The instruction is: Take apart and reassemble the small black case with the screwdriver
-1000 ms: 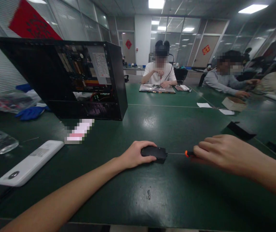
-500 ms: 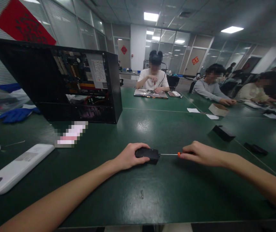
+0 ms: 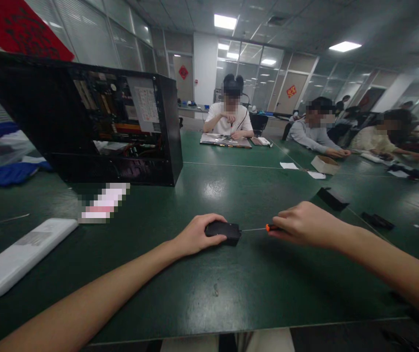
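My left hand (image 3: 199, 235) is closed around a small black box-shaped device (image 3: 231, 232) on the green tabletop, thumb on the near side and fingers over the far side. To its right, my right hand (image 3: 299, 224) grips a screwdriver (image 3: 269, 228) with an orange and black handle. The thin metal shaft points left, and its tip meets the right end of the black device. Whether the tip sits in a screw is too small to make out. Most of the handle is hidden in my fingers.
An open black computer case (image 3: 136, 127) stands at left, with a long white device (image 3: 26, 254) nearer me. Blue gloves (image 3: 10, 173) lie far left. Black parts (image 3: 332, 198) and a small open box (image 3: 324, 165) are at right. Across the table a person (image 3: 229, 117) works on a flat panel.
My right hand has turned and risen slightly, so the screwdriver now slopes up toward its handle. My left hand keeps its hold on the black device. The view has shifted a little.
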Motion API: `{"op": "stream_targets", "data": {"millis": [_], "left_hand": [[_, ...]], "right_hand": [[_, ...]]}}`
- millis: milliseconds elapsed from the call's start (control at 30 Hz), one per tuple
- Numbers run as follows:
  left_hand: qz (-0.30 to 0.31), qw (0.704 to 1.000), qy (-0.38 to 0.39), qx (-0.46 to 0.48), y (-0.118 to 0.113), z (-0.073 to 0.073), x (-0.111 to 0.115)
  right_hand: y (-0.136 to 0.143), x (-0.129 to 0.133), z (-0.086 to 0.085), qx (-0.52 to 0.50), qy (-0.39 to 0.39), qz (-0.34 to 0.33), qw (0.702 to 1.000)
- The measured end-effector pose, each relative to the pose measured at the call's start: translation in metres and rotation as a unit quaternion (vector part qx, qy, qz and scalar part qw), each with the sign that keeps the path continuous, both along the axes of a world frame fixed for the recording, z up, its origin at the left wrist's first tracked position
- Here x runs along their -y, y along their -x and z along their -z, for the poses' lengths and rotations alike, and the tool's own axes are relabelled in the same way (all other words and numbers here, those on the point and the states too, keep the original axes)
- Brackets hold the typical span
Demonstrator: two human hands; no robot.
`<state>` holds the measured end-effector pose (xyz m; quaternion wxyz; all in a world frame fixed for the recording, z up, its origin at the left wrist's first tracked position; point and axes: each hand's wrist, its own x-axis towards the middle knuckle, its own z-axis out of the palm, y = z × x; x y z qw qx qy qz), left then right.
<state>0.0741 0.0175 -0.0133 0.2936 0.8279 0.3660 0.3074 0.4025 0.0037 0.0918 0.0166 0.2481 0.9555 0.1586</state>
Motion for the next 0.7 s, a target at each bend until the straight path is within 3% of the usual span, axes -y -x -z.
{"op": "stream_targets", "data": {"millis": [100,267,433,700], "left_hand": [[0.001,1.000,0.008,0.006,0.001,0.001,0.000],[0.007,1.000,0.011,0.014,0.002,0.003,-0.002],[0.003,1.000,0.013,0.002,0.003,0.003,-0.003],[0.011,1.000,0.019,0.002,0.004,0.003,-0.001]], "right_hand": [[-0.006,-0.005,0.014,-0.040,0.119,0.085,0.988],[-0.018,-0.011,0.060,-0.127,0.237,0.150,0.951],[-0.021,-0.011,0.098,-0.154,0.242,0.147,0.947],[-0.025,-0.007,0.119,-0.190,0.203,0.133,0.951]]}}
